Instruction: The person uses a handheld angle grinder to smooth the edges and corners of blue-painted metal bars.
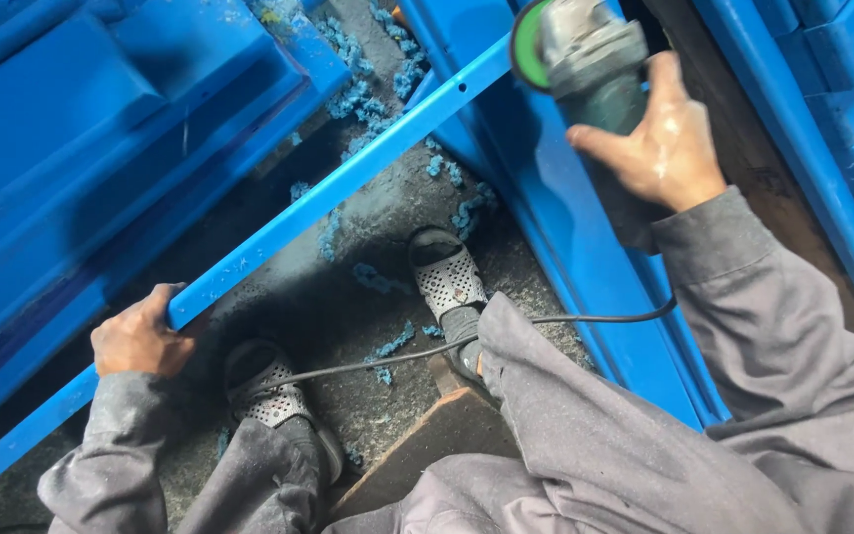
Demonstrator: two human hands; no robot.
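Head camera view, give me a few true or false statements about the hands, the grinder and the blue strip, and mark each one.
1. The right hand holds an angle grinder. True.
2. The left hand grips the long blue strip. True.
3. The grinder is cordless. False: a black cable runs from it across the lap.
4. The floor is swept clean. False: blue shavings litter it.
5. The person is barefoot. False: perforated sandals are worn.

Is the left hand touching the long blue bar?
Touching. The head view shows the left hand wrapped around the long blue bar, fingers curled over its edge with no gap.
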